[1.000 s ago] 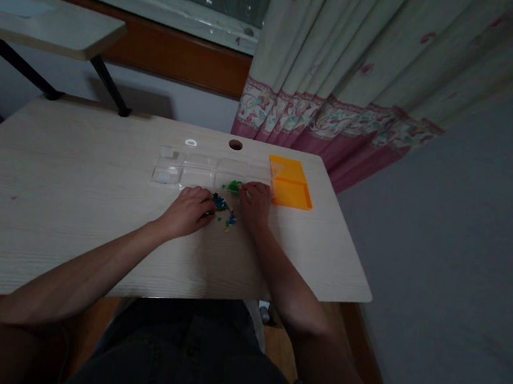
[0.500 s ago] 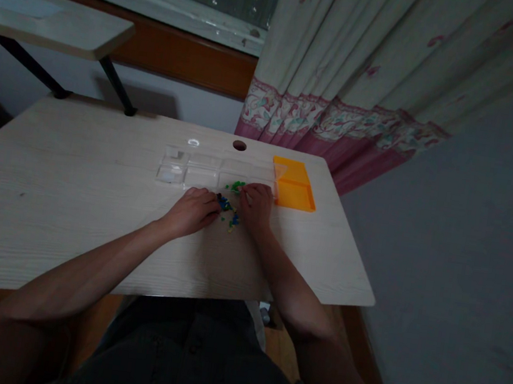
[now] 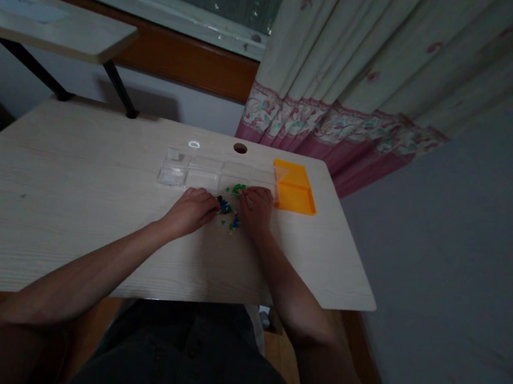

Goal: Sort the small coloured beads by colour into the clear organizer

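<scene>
My left hand (image 3: 193, 211) rests on the table with its fingers curled in at the left edge of a pile of small blue and dark pieces (image 3: 225, 205). Opposite it, my right hand (image 3: 255, 208) has its fingers bent beside a cluster of small green pieces (image 3: 238, 189). What either set of fingertips holds, if anything, is too small to make out. A few more blue, green and yellow bits (image 3: 235, 223) lie just nearer to me. Behind the hands sits a clear plastic compartment tray (image 3: 202, 180); the green cluster is at its front edge.
An orange two-part tray (image 3: 296, 197) stands right of the clear one, touching or overlapping its end. A small white ring-like item (image 3: 194, 144) and a cable hole (image 3: 240, 148) are at the back. A raised shelf (image 3: 100, 48) stands at the back left of the table (image 3: 69, 211).
The whole view has shifted down slightly. Both hands stay almost in place by the pieces, with only small finger movement.
</scene>
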`<act>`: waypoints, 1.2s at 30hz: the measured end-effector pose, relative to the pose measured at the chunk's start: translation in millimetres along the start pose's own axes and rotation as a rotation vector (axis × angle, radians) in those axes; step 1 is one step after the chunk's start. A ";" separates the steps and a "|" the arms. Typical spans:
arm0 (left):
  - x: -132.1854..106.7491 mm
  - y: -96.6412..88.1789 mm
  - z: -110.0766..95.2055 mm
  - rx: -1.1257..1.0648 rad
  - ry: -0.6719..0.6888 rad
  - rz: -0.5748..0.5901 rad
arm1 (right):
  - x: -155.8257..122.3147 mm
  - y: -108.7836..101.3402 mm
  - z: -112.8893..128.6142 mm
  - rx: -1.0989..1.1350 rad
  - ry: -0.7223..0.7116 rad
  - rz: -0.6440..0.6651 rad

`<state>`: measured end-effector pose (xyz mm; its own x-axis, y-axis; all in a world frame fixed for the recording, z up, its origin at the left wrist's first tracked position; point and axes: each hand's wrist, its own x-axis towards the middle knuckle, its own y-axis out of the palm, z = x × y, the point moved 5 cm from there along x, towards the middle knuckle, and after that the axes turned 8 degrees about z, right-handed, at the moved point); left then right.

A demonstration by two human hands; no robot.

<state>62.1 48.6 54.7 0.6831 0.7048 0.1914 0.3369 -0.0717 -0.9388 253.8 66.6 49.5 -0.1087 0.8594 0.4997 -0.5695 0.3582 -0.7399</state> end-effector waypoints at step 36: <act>2.5 17.1 34.8 -0.955 -0.243 -0.190 | -5.3 19.9 36.7 0.072 -0.253 0.269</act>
<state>47.0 73.7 29.2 0.4494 0.8805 0.1507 0.8783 -0.4045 -0.2550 213.2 55.8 48.6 -0.4548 0.7987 0.3940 -0.5481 0.0976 -0.8307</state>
